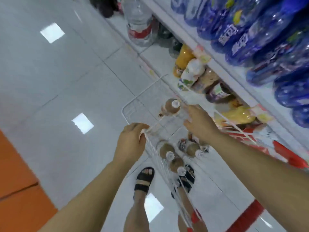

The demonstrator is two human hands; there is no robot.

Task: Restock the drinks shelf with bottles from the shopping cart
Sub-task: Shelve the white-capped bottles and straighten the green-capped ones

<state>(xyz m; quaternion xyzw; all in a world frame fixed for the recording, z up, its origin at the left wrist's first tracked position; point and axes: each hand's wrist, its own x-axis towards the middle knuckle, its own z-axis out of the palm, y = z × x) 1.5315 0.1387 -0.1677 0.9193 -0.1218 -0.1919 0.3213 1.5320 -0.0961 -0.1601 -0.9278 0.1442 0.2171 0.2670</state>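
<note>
White metal wire cart (150, 86), clear plastic bottles (167, 149), glossy floor tiles (66, 81).

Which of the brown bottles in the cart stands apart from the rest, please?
The lone brown bottle at the far end of the cart, just beyond the right hand; the other three cluster nearer the person's feet.

Shop aisle, white shelves (197, 42) of bottled drinks (234, 29), price tags (203, 58), wire shopping cart (130, 108), tiled floor (58, 77)
</note>
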